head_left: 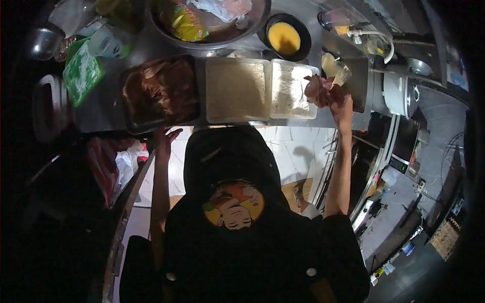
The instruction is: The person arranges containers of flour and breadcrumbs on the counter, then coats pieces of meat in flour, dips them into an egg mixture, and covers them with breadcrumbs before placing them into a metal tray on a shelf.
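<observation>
My right hand (342, 102) grips a floppy piece of raw meat (318, 91) at the right edge of a white tray (283, 107) with pale, powdery contents. Left of it sits a second light tray (237, 91) with a beige, crumb-like layer. A dark tray (159, 93) of more meat pieces is further left. My left hand (167, 137) is at the counter's front edge just below the dark tray, fingers apart; whether it touches the tray I cannot tell. Behind the trays stands a black bowl of yellow liquid (284, 39).
A large metal basin (214, 46) holding a yellow-green packet and plastic bags stands at the back. At the left lies a green, white-dusted board (83, 73). A sink area with a white hose (381, 35) and a white pot (396, 93) are on the right.
</observation>
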### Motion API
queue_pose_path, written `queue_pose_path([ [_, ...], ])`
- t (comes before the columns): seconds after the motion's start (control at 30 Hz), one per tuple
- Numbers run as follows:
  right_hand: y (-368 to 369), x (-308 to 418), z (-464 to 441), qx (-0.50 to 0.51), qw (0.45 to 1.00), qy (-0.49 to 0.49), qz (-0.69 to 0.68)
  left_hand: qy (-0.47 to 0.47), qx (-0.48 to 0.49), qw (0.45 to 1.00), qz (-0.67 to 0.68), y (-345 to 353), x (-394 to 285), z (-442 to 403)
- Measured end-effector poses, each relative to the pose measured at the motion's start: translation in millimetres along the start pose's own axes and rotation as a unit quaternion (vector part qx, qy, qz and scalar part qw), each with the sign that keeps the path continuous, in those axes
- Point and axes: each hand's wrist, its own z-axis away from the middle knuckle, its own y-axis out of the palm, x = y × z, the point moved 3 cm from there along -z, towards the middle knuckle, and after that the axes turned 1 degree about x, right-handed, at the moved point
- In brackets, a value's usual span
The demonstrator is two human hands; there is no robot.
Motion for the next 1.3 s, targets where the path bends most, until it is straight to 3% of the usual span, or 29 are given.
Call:
queue_pose_path([
  [0.03,1.6,-0.9,0.6,-0.028,0.987,0.010,-0.156,-0.002,0.001,1.000,-0.004,-1.9,1.5,0.2],
  [0.1,2.8,-9.2,-0.5,-0.059,0.949,0.022,-0.310,-0.021,-0.016,0.999,-0.029,2.0,-0.5,1.8],
  [0.13,11.0,-25.8,-6.8,-0.020,0.936,0.028,-0.351,-0.022,-0.013,0.999,-0.032,1.2,0.7,0.8],
  [0.2,37.5,-107.5,-24.5,0.077,0.946,0.079,-0.304,-0.002,0.006,1.000,0.020,-15.9,12.2,-5.5],
  [0.23,61.6,-173.4,-29.5,0.133,0.960,0.124,-0.214,-0.003,0.008,1.000,0.017,-13.7,10.2,-7.1],
  [0.3,105.4,-236.2,-21.4,0.105,0.975,0.186,-0.056,-0.051,-0.017,0.998,0.024,-9.1,5.2,-9.2],
  [0.33,109.6,-226.4,-16.9,0.104,0.975,0.187,-0.058,-0.051,-0.015,0.998,0.022,-4.6,2.0,-7.8],
  [0.4,104.5,-187.8,-5.2,-0.064,0.983,0.140,0.096,-0.030,-0.048,0.998,0.024,1.5,-0.5,0.8],
  [0.53,99.0,-178.3,-6.6,-0.038,0.980,0.124,0.148,-0.039,-0.027,0.997,0.058,-13.9,10.1,-8.4],
  [0.63,108.6,-179.2,-20.0,-0.021,0.969,0.167,0.179,-0.033,-0.003,0.999,0.004,-37.8,20.9,-22.2],
  [0.73,120.7,-186.7,-26.2,0.003,0.950,0.254,0.182,-0.086,0.095,0.982,0.142,-48.7,29.3,-33.4],
  [0.8,120.5,-186.0,-27.4,-0.048,0.947,0.270,0.168,-0.065,0.012,0.992,0.103,-30.6,17.9,-21.0],
  [0.83,117.6,-184.1,-27.4,-0.048,0.947,0.269,0.169,-0.065,0.012,0.992,0.104,-25.6,16.1,-19.1],
  [0.93,94.3,-157.1,-23.4,-0.079,0.956,0.247,0.137,0.010,0.031,0.998,-0.060,-31.5,18.3,-19.0],
  [0.97,82.2,-150.9,-22.3,-0.088,0.964,0.221,0.121,0.050,0.028,0.980,-0.190,-30.9,16.7,-17.6],
  [1.03,59.6,-133.2,-19.4,-0.097,0.970,0.194,0.107,0.089,0.024,0.945,-0.315,-33.7,16.9,-17.7],
  [1.1,38.5,-109.0,-15.5,-0.113,0.974,0.171,0.100,0.071,0.069,0.910,-0.404,-40.4,20.3,-20.3],
  [1.13,29.7,-96.7,-13.5,-0.112,0.974,0.172,0.101,0.071,0.069,0.910,-0.403,-41.0,19.7,-19.6],
  [1.17,21.5,-82.7,-11.6,-0.119,0.974,0.158,0.107,-0.005,0.045,0.984,-0.171,-35.3,15.5,-15.8],
  [1.2,18.1,-75.5,-9.2,-0.125,0.975,0.146,0.113,-0.081,0.017,0.994,0.071,-30.3,15.4,-12.4],
  [1.3,36.0,-55.8,-1.7,-0.137,0.973,0.110,0.149,-0.060,-0.053,0.997,0.020,-16.0,9.2,-10.3],
])
